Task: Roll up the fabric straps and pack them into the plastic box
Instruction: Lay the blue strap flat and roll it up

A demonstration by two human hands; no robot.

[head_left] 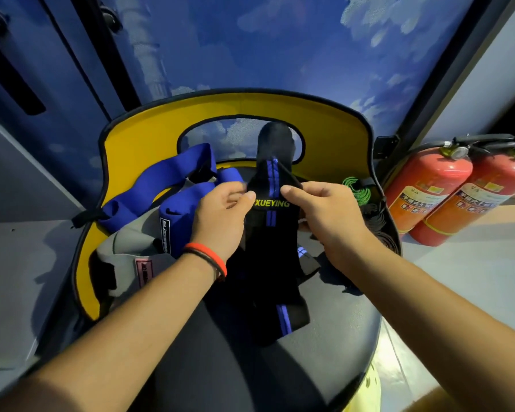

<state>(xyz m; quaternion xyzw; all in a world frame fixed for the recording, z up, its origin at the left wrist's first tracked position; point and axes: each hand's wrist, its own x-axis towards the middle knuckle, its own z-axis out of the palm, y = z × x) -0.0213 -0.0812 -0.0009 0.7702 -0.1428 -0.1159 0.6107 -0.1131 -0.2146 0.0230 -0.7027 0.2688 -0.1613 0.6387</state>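
The left hand (220, 212) and right hand (324, 215) are each pinching an edge of the black strap (269, 242) beside its XUEYING label, holding it draped over the chair (149, 135) seat. A heap of blue straps (176, 209) is lying on the chair's left side, and 2 fire extinguishers (428, 185) are standing to the right of the chair.

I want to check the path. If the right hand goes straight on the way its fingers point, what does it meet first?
The right hand pinches the black strap; pushing on leftward, it would probably meet the left hand next, though depth is unclear.
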